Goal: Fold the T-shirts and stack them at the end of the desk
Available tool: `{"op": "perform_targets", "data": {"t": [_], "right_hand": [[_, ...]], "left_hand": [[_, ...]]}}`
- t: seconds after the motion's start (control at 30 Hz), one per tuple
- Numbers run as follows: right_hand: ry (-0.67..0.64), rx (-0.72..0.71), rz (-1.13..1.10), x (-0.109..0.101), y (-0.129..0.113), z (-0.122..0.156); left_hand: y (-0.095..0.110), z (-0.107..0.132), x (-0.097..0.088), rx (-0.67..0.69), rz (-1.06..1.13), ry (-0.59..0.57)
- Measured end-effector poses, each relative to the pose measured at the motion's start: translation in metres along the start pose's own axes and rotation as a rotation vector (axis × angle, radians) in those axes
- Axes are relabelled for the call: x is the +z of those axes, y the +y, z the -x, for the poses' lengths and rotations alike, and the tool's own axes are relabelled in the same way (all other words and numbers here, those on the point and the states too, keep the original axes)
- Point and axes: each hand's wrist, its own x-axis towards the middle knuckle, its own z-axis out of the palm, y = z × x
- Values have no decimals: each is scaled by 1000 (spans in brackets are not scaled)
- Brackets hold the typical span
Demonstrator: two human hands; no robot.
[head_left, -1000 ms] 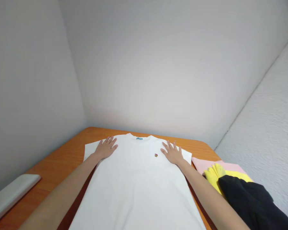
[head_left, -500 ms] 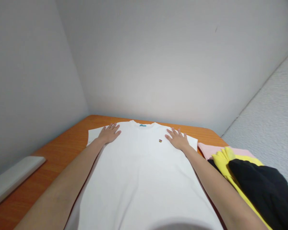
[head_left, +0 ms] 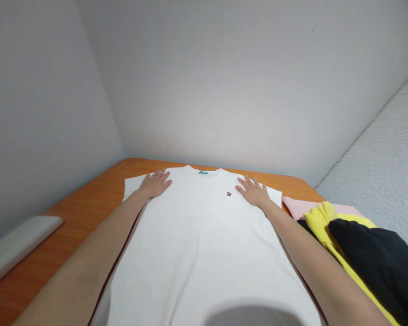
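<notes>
Looking down at white T-shirt [head_left: 197, 235] lying spread on table [head_left: 85, 213], front up, neck label [head_left: 203, 172] toward far wall [head_left: 211, 90], near hem running out of view. Resting left hand [head_left: 154, 183] near one shoulder, right hand [head_left: 253, 191] near the other, just beside small emblem [head_left: 229, 194]. Holding nothing: leaving fingers [head_left: 167, 183] of both hands released, fanned over cloth, pinching no fold.

Seeing long crease [head_left: 182, 294] running through lower middle; probably risking a set-in wrinkle if pressing there without smoothing sideways first. Possibly skewing shoulders and neckline if sliding palms unevenly, from skin dragging on thin cloth. Possibly bunching fabric if drawing both palms inward.

Noting sleeve [head_left: 275, 195] by right hand ending just beside pink cloth [head_left: 347, 209]; being unable to tell whether touching. Reaching right forearm [head_left: 302, 244] past yellow cloth [head_left: 321, 219] and black cloth [head_left: 374, 253]; possibly nudging heap if swinging elbow outward. Finding long white object [head_left: 20, 242] lying well apart at left; judging little risk of snagging there.
</notes>
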Motion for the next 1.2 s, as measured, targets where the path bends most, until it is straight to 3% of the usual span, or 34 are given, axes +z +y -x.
{"op": "perform_targets", "data": {"t": [0.17,0.33,0.47,0.6,0.73,0.83,1.03,1.2], "right_hand": [[4,-9,61,-4,-2,5],[174,-79,256,-41,-31,31],[237,-257,263,-82,-63,88],[230,-346,247,-108,-64,174],[150,-198,268,-102,-39,257],[70,-63,262,-84,-28,302],[64,-51,212,-63,-32,339],[63,130,203,-60,-28,347]], "left_hand": [[13,12,-11,-9,0,93],[49,48,-52,-13,-10,274],[59,92,-87,-153,15,328],[44,170,-99,-324,64,252],[33,255,-87,-393,114,131],[37,289,-72,-385,199,50],[59,293,-64,-237,463,44],[63,303,-69,-291,814,104]]}}
